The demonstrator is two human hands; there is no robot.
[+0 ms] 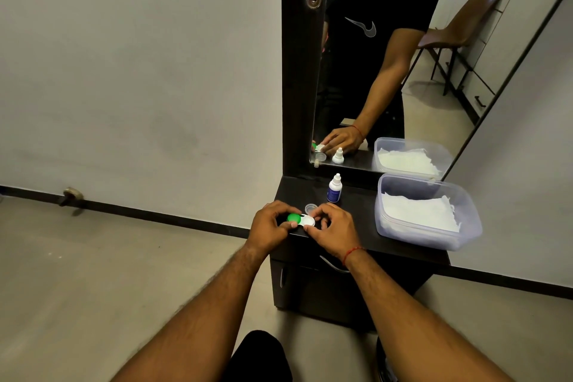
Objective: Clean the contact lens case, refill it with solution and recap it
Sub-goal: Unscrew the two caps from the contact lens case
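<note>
The contact lens case [305, 221] is white with a green cap [293, 218] on its left well, and lies near the front edge of a dark cabinet top [356, 211]. My left hand [269, 225] grips the green-capped end with curled fingers. My right hand [333, 228] pinches the white right end. A small clear cap [310, 207] lies on the top just behind the case. A little white solution bottle [334, 189] with a blue label stands upright behind it, capped.
A clear plastic tub [459, 239] holding white tissues sits at the right of the cabinet top. A tall mirror [387, 56] stands behind and reflects my arm and the objects. A drawer handle [333, 267] shows below the front edge. A wall lies to the left.
</note>
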